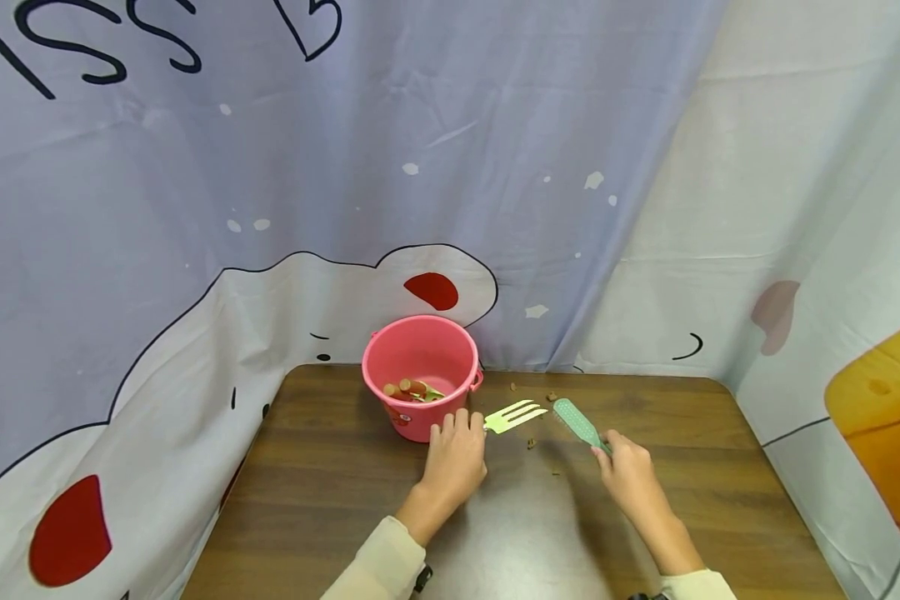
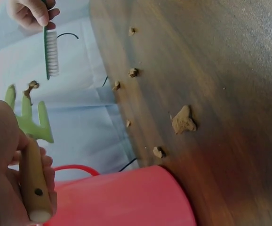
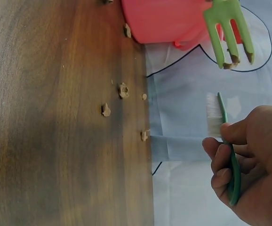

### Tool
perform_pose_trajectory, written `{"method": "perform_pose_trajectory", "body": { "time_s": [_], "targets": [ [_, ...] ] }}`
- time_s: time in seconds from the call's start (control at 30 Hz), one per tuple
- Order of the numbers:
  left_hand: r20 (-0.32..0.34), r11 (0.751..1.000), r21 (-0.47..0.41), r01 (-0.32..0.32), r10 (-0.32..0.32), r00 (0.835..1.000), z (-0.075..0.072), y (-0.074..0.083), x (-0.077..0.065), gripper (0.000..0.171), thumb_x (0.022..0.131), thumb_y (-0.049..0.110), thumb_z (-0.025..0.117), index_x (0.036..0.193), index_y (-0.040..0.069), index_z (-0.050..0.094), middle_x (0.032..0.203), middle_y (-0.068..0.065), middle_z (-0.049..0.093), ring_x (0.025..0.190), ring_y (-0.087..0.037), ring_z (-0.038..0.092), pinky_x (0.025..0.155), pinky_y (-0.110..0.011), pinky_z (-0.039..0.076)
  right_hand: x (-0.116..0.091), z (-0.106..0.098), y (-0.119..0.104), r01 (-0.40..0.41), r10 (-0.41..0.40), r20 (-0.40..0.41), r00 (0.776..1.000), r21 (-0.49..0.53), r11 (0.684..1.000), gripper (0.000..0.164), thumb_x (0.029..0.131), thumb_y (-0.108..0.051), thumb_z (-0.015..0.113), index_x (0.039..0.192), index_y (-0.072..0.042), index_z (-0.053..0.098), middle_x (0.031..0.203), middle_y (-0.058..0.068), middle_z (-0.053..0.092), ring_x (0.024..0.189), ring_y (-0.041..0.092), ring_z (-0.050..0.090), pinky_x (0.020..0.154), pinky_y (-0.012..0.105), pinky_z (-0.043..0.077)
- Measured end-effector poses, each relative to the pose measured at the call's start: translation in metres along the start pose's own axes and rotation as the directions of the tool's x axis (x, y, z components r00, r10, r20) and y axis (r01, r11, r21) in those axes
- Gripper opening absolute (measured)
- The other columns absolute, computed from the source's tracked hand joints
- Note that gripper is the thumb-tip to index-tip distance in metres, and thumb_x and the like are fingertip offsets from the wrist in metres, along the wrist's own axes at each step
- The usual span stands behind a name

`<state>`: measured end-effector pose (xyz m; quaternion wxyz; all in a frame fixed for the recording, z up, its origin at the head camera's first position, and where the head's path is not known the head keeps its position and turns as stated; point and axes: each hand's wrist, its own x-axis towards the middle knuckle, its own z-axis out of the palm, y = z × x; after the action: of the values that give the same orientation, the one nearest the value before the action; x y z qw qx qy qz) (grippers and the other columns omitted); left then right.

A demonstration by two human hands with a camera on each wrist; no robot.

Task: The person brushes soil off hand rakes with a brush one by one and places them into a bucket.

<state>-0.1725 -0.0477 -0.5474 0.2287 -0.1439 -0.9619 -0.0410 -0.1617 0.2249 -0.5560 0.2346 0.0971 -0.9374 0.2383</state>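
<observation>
In my left hand [image 1: 456, 457] I grip the wooden handle [image 2: 34, 181] of a small green garden fork [image 1: 513, 416]. Bits of brown dirt cling to its tines in both wrist views. My right hand [image 1: 630, 471] holds a green brush [image 1: 579, 423] with white bristles [image 3: 214, 115], pointed toward the fork but apart from it. Left of the fork stands a pink bucket [image 1: 420, 367], with wooden-handled tools [image 1: 412, 388] inside. Several brown dirt clumps [image 2: 184, 120] lie on the table near the bucket.
The brown wooden table [image 1: 330, 500] ends at a back edge just behind the bucket. A blue and white printed curtain [image 1: 495, 167] hangs behind it and continues along the right side.
</observation>
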Motion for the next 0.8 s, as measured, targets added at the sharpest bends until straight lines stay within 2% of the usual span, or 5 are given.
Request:
{"method": "perform_pose_trajectory", "body": {
  "time_s": [0.2, 0.37, 0.47, 0.67, 0.8],
  "targets": [
    [-0.002, 0.999, -0.017, -0.038, 0.038, 0.999, -0.002, -0.004, 0.003, 0.017, 0.092, 0.028, 0.059, 0.093, 0.012, 0.052, 0.078, -0.004, 0.054, 0.067, -0.022, 0.058, 0.054, -0.035, 0.044, 0.0, -0.005, -0.002, -0.033, 0.033, 0.01, 0.999, 0.041, 0.999, 0.018, 0.082, -0.003, 0.071, 0.095, 0.007, 0.064, 0.08, 0.019, 0.069, 0.066, 0.028, 0.064, 0.055, 0.039, 0.051],
    [0.057, 0.998, -0.062, -0.023, 0.027, 0.998, -0.004, -0.007, 0.004, 0.032, 0.089, 0.038, 0.065, 0.095, 0.011, 0.048, 0.072, -0.002, 0.054, 0.057, -0.02, 0.061, 0.047, -0.033, 0.046, 0.0, -0.009, -0.005, -0.095, 0.091, 0.053, 0.994, 0.071, 0.993, 0.02, 0.085, -0.005, 0.069, 0.101, 0.007, 0.064, 0.087, 0.021, 0.07, 0.073, 0.031, 0.068, 0.06, 0.04, 0.054],
    [0.072, 0.994, -0.107, -0.013, 0.021, 0.997, -0.006, -0.008, 0.005, 0.034, 0.086, 0.034, 0.068, 0.096, 0.01, 0.046, 0.071, -0.002, 0.056, 0.058, -0.021, 0.064, 0.048, -0.035, 0.048, -0.001, -0.01, -0.006, -0.109, 0.104, 0.063, 0.993, 0.078, 0.991, 0.021, 0.086, -0.006, 0.068, 0.102, 0.006, 0.064, 0.088, 0.021, 0.07, 0.074, 0.03, 0.068, 0.061, 0.04, 0.055],
    [0.077, 0.982, -0.187, -0.037, 0.052, 0.996, -0.008, -0.012, 0.006, 0.028, 0.084, 0.023, 0.068, 0.096, 0.011, 0.047, 0.077, -0.001, 0.057, 0.066, -0.022, 0.066, 0.053, -0.036, 0.051, -0.002, -0.012, -0.007, -0.108, 0.104, 0.05, 0.993, 0.086, 0.99, 0.021, 0.087, -0.007, 0.068, 0.103, 0.005, 0.064, 0.087, 0.02, 0.07, 0.073, 0.028, 0.068, 0.059, 0.039, 0.054],
    [0.08, 0.984, -0.161, -0.081, 0.095, 0.992, -0.011, -0.013, 0.007, 0.026, 0.085, 0.025, 0.07, 0.097, 0.012, 0.051, 0.084, -0.001, 0.058, 0.075, -0.021, 0.062, 0.063, -0.033, 0.051, -0.003, -0.014, -0.009, -0.108, 0.105, 0.041, 0.994, 0.091, 0.99, 0.021, 0.086, -0.008, 0.068, 0.103, 0.005, 0.064, 0.087, 0.019, 0.071, 0.072, 0.027, 0.068, 0.059, 0.038, 0.054]
  ]
}}
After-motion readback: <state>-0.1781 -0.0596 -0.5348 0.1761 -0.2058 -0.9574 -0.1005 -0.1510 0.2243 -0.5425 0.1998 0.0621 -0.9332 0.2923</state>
